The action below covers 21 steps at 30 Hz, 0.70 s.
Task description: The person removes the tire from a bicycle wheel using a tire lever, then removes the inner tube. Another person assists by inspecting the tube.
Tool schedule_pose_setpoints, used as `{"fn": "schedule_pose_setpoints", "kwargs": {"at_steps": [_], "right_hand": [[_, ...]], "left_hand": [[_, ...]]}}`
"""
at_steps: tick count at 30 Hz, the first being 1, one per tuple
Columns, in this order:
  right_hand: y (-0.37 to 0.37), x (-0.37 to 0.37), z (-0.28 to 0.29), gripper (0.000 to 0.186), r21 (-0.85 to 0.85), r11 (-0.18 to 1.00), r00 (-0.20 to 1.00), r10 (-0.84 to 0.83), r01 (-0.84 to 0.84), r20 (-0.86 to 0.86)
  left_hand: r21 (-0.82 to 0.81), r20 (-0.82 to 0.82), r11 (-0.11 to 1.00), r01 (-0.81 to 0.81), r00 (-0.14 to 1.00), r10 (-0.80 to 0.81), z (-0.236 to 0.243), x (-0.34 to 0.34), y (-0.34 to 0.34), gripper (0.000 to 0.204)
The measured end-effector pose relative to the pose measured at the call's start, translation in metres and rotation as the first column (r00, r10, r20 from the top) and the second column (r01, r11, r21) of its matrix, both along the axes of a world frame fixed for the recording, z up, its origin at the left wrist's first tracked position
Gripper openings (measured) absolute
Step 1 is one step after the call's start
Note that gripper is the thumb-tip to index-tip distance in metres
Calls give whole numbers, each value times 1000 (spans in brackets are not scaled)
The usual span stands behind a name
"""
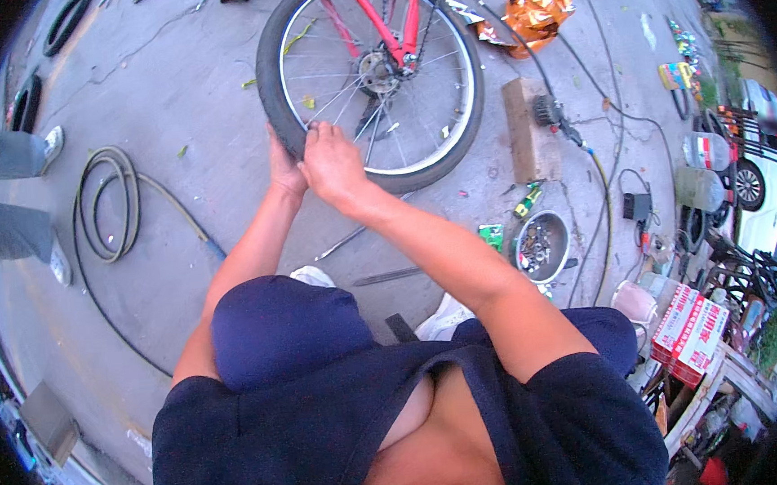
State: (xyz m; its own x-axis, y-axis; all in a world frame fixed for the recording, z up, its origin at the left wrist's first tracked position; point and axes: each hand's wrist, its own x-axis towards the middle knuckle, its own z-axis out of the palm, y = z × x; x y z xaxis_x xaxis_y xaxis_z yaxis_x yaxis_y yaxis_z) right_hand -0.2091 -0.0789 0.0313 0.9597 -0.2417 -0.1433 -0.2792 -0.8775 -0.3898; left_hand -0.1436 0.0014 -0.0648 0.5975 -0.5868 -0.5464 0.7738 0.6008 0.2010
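tyre (283, 124): stiff, grippy rubber; best held at the rim edge
hands: left hand (284, 170), right hand (333, 161) both pinch tyre

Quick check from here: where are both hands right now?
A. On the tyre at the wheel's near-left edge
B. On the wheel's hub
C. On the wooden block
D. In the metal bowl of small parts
A: the left hand and right hand sit together on the black tyre of the bicycle wheel, away from the hub.

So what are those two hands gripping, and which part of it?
Both hands, left and right, grip the black rubber tyre of the red-framed bicycle wheel, at its near lower-left edge.
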Motion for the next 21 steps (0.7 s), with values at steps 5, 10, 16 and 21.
{"fn": "schedule_pose_setpoints", "kwargs": {"at_steps": [5, 10, 16, 21], "right_hand": [[1, -17, 2, 52, -87, 996, 999, -23, 27, 48], [-19, -15, 14, 59, 272, 941, 978, -178, 200, -105], [-49, -10, 31, 43, 502, 864, 999, 9, 16, -46], [-55, -18, 27, 46, 441, 897, 994, 43, 4, -97]], "left_hand": [[-30, -12, 999, -21, 1000, 20, -14, 2, -11, 44], [-120, 72, 993, 11, 997, -2, -10, 1, -22, 40], [-280, -34, 956, 90, 994, -103, -8, 2, -28, 37], [-432, -21, 891, 136, 987, -161, -20, -4, -34, 32]]}}
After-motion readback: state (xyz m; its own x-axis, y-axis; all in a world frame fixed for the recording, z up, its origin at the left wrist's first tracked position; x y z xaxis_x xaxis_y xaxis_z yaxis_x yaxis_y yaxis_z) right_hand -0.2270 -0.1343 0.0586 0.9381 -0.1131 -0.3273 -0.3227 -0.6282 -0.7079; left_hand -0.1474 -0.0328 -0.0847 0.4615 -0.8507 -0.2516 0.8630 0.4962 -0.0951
